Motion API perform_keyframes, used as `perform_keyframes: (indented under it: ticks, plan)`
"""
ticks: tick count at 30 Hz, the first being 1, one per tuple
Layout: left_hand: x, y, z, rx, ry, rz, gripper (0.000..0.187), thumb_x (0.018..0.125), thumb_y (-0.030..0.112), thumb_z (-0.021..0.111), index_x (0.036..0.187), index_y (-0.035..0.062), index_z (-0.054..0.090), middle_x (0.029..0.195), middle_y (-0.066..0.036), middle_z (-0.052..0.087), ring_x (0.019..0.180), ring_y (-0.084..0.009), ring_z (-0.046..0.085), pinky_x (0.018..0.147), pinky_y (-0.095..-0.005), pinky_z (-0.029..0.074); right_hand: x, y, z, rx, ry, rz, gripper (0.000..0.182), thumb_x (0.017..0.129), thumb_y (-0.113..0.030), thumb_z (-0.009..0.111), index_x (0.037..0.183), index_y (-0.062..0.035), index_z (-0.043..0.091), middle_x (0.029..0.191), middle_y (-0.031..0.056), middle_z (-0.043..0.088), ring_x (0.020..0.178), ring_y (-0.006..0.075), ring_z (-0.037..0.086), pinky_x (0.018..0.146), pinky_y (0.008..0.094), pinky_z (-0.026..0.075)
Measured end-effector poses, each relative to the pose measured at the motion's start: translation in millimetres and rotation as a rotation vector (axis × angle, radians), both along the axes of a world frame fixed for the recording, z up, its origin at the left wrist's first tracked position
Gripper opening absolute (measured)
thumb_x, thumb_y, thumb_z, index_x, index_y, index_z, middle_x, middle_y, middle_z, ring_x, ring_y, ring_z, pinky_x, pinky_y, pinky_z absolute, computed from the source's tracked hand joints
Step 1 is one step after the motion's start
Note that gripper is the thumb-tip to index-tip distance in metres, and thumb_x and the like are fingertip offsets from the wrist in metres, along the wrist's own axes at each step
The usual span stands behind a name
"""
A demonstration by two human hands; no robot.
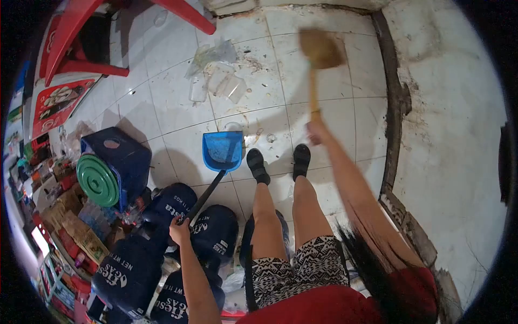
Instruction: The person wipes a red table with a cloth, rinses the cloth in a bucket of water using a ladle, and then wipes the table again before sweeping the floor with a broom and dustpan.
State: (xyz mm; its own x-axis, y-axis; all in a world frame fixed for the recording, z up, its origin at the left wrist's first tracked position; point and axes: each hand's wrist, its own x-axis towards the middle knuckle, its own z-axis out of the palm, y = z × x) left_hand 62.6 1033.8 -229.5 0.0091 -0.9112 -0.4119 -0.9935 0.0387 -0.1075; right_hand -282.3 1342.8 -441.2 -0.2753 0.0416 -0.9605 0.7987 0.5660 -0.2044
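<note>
My left hand (pixel 179 231) is closed round the black handle of a blue dustpan (pixel 223 152), whose pan rests on the tiled floor ahead of my feet. Out to the right, my right hand (pixel 318 133) grips the yellowish handle of a broom (pixel 320 49). The broom's brown head is blurred and points away from me; whether it touches the floor is hard to tell. Beyond the dustpan, clear plastic containers (pixel 226 83) and a crumpled plastic bag (pixel 218 52) lie among dark bits of dirt.
Several dark blue gas cylinders (pixel 127 278) stand at my left. Near them are a blue bin (pixel 121 156) and a green round lid (pixel 97 180). A red plastic stool (pixel 70 46) is at the upper left. A stained wall (pixel 453 124) with a broken base edge runs along the right.
</note>
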Motion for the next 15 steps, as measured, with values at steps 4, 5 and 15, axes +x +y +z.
perform_keyframes:
  ticks: [4,5,15]
  plan:
    - [4.5,-8.4,-11.8,0.064,-0.052,-0.030,0.027,0.058,0.020,0.064,0.083,0.0094,0.059,0.074,-0.009,0.059,0.070,-0.0223,0.056,0.061,-0.0313,0.044,81.6,-41.7,80.4,-0.334,0.039,-0.060,0.075,0.060,-0.003,0.050,0.124,-0.0159,0.014,0.068,0.0083,0.047,0.052,0.0130,0.045,0.036,0.0273,0.038]
    - [7.9,-10.9,-12.2,0.082,-0.057,-0.068,0.027,0.058,0.020,0.064,0.083,0.0094,0.059,0.074,-0.009,0.059,0.070,-0.0223,0.056,0.061,-0.0313,0.044,91.5,-38.7,97.3,-0.295,0.019,-0.083,0.076,0.059,-0.003,0.053,0.124,-0.0158,0.016,0.070,0.0084,0.048,0.051,0.0129,0.045,0.037,0.0265,0.038]
    - [23.4,-45.4,-6.0,0.470,0.154,-0.292,0.032,0.063,0.017,0.061,0.091,0.0026,0.055,0.057,-0.007,0.054,0.036,-0.0119,0.045,0.033,-0.0249,0.034,255.3,156.5,242.4,0.169,0.001,-0.577,0.067,0.067,-0.007,0.050,0.121,-0.0265,0.014,0.070,0.0110,0.047,0.047,0.0164,0.045,0.033,0.0273,0.039]
